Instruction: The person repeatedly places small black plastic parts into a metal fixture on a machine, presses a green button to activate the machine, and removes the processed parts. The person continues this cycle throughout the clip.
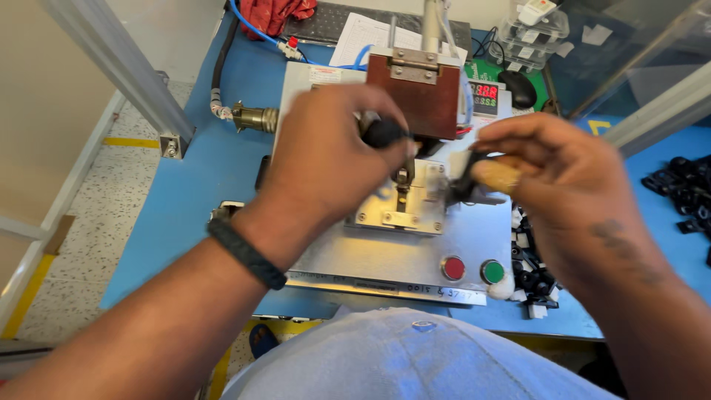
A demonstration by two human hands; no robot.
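Nearest the body, on the grey machine base (385, 255), sit a red button (452, 268) and a green button (492, 272). Just above, the left hand (326, 159) is closed in a grip on a small black part (385, 133) over the metal fixture (404, 200). The right hand (548, 174) pinches another black piece (465, 181) beside it. These parts look light, stiff and smooth, best pinched at the ends. Beyond stands the brown press block (415, 92) on the blue desk (222, 148).
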